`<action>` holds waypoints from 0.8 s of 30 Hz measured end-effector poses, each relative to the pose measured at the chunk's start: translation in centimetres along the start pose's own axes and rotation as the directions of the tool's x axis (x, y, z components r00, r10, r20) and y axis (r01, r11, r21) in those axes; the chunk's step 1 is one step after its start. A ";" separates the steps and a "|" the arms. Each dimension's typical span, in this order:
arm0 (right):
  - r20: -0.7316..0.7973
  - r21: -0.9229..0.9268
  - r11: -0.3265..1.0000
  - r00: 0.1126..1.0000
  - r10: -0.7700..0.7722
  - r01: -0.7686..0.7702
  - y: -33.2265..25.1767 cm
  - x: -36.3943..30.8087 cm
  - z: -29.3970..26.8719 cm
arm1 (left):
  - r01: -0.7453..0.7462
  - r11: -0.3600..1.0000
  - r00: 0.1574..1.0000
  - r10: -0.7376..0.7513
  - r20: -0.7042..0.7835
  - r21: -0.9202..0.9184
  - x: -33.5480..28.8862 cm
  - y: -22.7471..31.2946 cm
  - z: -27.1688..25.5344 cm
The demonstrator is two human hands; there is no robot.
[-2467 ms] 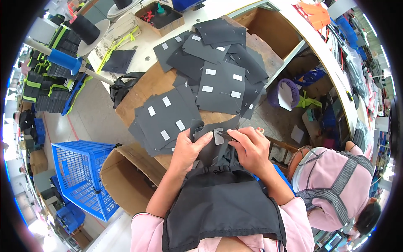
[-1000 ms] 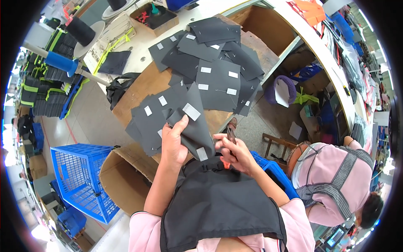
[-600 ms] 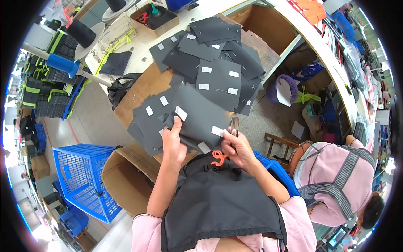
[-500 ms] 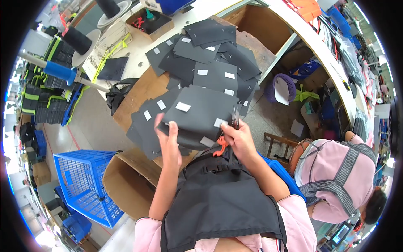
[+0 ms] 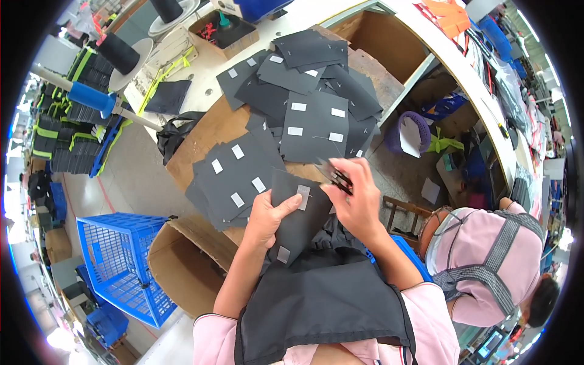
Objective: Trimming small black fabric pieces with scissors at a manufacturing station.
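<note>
My left hand (image 5: 265, 220) pinches a black fabric panel (image 5: 291, 226) in front of my apron, the thumb beside one of its pale rectangular patches. The panel is bent and tilted, its lower end close to my lap. In my right hand (image 5: 359, 201) is a pair of thread snips (image 5: 338, 179), dark-handled and partly hidden by the fingers, blades pointing up and left. Its tips are just above the panel's right side, blurred. Beyond lies a heap of black panels (image 5: 314, 125) with white patches. More patched panels (image 5: 226, 182) are stacked left of my left hand.
A brown board (image 5: 188, 149) carries the panels. At lower left stand an open cardboard box (image 5: 176, 258) and a blue plastic crate (image 5: 115, 231). A box with red bits (image 5: 222, 36) sits on the white table. A person in pink (image 5: 480, 261) is close on my right.
The panel has come nearer to me and turned, now gripped by my left hand, which was open beside it. My right hand has let go of its edge and lifted the snips.
</note>
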State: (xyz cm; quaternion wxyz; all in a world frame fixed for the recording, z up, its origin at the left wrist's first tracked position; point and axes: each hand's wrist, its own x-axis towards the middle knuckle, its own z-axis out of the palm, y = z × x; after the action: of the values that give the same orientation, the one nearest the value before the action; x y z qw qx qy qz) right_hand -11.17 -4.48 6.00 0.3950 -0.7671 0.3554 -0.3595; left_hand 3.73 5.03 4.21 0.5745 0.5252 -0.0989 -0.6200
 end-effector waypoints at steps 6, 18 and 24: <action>0.087 -0.221 0.955 0.979 -0.183 0.198 0.1 -2.9 -1.5 | 0.005 0.999 1.000 -0.004 -0.013 0.035 0.0 1.1 0.9; 0.081 -0.263 0.935 0.971 -0.224 0.238 0.3 -2.6 -1.4 | -0.033 0.994 0.999 0.030 0.031 0.101 -0.7 0.9 1.1; 0.057 -0.244 0.940 0.971 -0.233 0.240 -0.6 -2.8 -1.7 | -0.060 0.985 0.998 0.056 0.029 0.159 -0.7 1.0 1.1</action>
State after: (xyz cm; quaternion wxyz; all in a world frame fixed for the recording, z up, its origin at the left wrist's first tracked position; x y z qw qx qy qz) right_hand -13.81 -2.51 6.48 0.2543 -0.8526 0.2977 -0.3461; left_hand 3.36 4.78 5.81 0.5470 0.5590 -0.1704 -0.5994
